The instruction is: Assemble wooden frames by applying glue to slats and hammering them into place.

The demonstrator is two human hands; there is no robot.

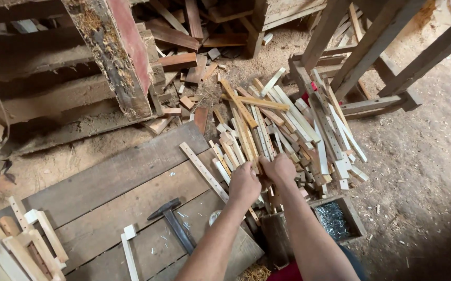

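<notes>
Both my hands reach into a heap of thin wooden slats (282, 125) lying on the dirt floor. My left hand (245, 183) is closed around slats at the near edge of the heap. My right hand (279, 167) sits just beside it, fingers curled on the same bundle of slats (246, 140). A long pale slat with a row of holes (203, 170) lies on the plank platform (116, 182) just left of my left hand. A hammer (173, 224) rests on the planks nearer to me.
A small wooden box of nails (334, 218) stands right of my right arm. Loose nails are scattered near the hammer. Assembled slat frames (22, 244) lie at bottom left. Heavy old timbers (116, 57) and a wooden trestle (376, 57) stand beyond.
</notes>
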